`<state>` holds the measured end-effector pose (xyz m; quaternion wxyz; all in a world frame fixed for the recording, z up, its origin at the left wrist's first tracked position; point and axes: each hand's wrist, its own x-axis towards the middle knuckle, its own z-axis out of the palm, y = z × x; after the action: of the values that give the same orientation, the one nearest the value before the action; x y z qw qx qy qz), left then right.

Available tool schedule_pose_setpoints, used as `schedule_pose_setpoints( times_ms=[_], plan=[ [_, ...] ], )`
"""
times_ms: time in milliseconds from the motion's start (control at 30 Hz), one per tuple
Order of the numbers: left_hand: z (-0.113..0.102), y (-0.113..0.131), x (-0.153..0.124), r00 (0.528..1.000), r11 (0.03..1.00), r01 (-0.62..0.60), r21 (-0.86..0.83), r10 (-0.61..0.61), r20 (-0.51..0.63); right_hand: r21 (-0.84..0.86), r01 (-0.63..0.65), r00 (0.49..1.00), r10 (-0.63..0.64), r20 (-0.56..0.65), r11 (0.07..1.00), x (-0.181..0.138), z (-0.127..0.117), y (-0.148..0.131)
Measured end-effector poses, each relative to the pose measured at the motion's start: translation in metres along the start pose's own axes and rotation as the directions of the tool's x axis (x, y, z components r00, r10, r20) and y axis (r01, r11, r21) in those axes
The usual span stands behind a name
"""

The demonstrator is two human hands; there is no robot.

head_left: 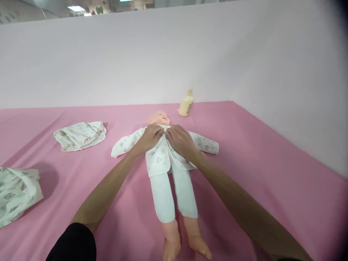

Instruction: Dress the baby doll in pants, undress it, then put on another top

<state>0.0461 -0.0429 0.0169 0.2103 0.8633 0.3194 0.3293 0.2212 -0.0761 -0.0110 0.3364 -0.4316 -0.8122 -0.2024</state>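
Note:
A baby doll [159,117] lies on its back on the pink surface [244,145], head away from me, bare feet near me. It wears a white printed jacket [159,159] and white trousers [163,197]. My left hand [150,137] and my right hand [181,140] meet at the doll's chest just below its chin. Both have fingers curled and pinch the front edges of the jacket at the collar.
A cream lotion bottle [186,104] stands behind the doll by the white wall [174,54]. A crumpled printed garment [80,135] lies to the left. Another folded printed cloth [15,194] sits at the left edge.

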Motion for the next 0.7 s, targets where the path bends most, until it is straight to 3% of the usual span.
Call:
schedule_pose_setpoints(
  times_ms=[133, 300, 500, 700],
  plan=[
    [0.006, 0.0, -0.003, 0.998, 0.982, -0.036, 0.186, 0.044, -0.039, -0.028, -0.011, 0.999, 0.012, 0.044, 1.0, -0.002, -0.001, -0.001],
    [0.015, -0.002, -0.004, 0.995, 0.954, -0.011, 0.301, 0.041, -0.094, 0.021, -0.038, 0.996, 0.036, 0.075, 0.999, -0.003, 0.001, -0.004],
    [0.01, -0.005, -0.004, 0.994, 0.945, -0.073, 0.317, 0.095, -0.053, 0.312, -0.17, 0.984, 0.176, 0.009, 0.935, 0.0, 0.001, -0.004],
    [0.0, -0.004, -0.003, 0.993, 0.968, -0.115, 0.224, 0.108, 0.042, 0.479, -0.313, 0.948, 0.303, 0.1, 0.82, 0.002, -0.005, -0.003]
  ],
)
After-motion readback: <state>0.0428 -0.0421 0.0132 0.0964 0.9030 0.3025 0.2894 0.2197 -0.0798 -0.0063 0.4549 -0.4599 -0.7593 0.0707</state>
